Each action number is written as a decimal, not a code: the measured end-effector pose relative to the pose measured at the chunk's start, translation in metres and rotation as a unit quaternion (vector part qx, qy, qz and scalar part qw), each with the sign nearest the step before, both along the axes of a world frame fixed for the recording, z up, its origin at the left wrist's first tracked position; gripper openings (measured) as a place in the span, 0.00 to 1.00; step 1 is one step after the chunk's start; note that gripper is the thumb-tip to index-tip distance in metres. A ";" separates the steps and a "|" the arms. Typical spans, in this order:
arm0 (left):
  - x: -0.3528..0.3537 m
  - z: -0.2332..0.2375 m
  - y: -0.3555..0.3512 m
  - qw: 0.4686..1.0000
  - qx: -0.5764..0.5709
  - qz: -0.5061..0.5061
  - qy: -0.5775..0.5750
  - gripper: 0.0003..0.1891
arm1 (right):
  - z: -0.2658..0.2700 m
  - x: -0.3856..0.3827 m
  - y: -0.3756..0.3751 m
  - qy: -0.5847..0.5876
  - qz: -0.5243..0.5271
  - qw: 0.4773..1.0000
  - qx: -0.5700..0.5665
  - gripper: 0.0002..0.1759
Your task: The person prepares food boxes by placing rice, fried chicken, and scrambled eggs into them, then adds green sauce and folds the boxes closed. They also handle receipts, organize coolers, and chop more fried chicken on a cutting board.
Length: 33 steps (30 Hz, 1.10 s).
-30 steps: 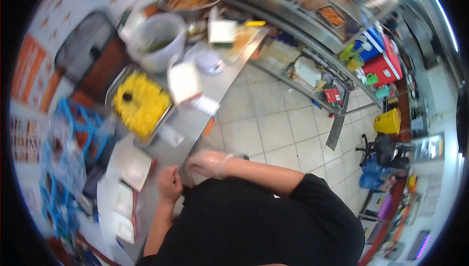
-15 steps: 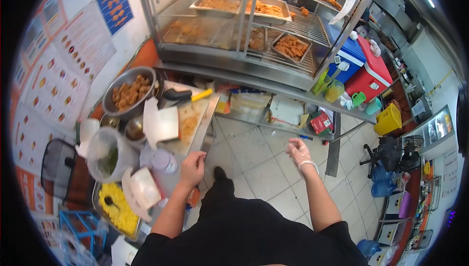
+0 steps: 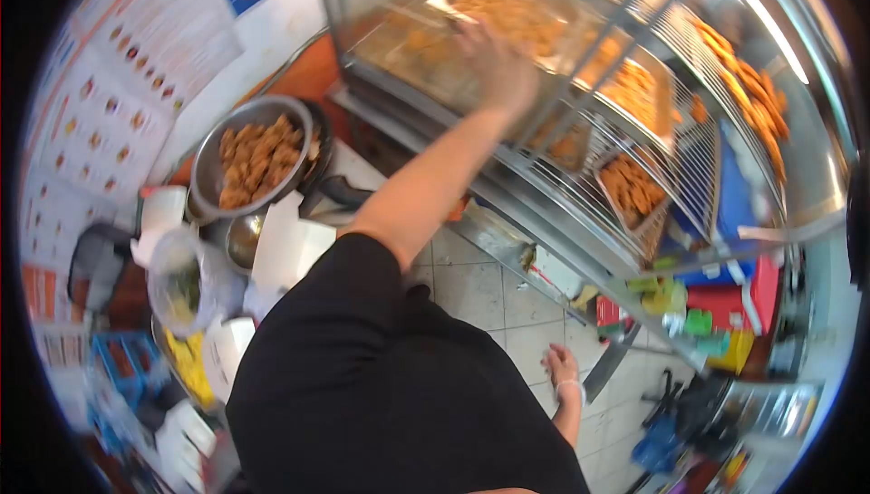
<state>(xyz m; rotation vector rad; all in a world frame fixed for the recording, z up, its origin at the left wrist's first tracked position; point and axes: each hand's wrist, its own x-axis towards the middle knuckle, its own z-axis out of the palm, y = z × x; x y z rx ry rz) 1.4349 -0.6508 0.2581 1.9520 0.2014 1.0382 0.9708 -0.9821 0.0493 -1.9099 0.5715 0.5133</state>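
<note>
My left hand (image 3: 498, 72) is raised at the front of the glass display cabinet (image 3: 426, 100), in front of a metal tray of fried pieces (image 3: 521, 18). Motion blurs its fingers, so I cannot make out whether they touch the glass or hold anything. Low over the tiled floor hangs my right hand (image 3: 562, 367), in a clear glove, with loosely bent fingers apart and nothing in them. Inside the cabinet, a second tray of fried food (image 3: 634, 91) and a smaller tray of browned pieces (image 3: 632, 190) rest on wire racks.
On the left counter stand a metal bowl of fried chicken (image 3: 263, 154), an open white box (image 3: 294, 245), a clear plastic tub (image 3: 181, 285) and a tray of yellow food (image 3: 188, 367). A red cooler (image 3: 766, 295) is at the right, beyond the cabinet.
My left hand has risen from beside the counter to the cabinet front. The view has turned and come closer to the cabinet. My right hand remains low, away from things.
</note>
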 end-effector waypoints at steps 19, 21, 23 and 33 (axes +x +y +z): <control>-0.317 -0.072 0.162 0.922 -0.104 -0.115 0.354 0.14 | 0.057 0.270 0.222 -0.196 0.556 0.799 -0.122 0.18; -0.389 -0.141 0.193 0.944 -0.034 0.075 0.319 0.14 | 0.050 0.280 0.303 -0.196 0.554 0.804 -0.095 0.19; -0.434 -0.156 0.205 0.919 0.044 0.209 0.332 0.14 | 0.065 0.264 0.385 -0.186 0.563 0.798 -0.106 0.22; -0.528 -0.210 0.279 0.866 -0.197 0.077 0.453 0.19 | 0.013 0.196 0.550 -0.218 0.655 0.690 -0.216 0.17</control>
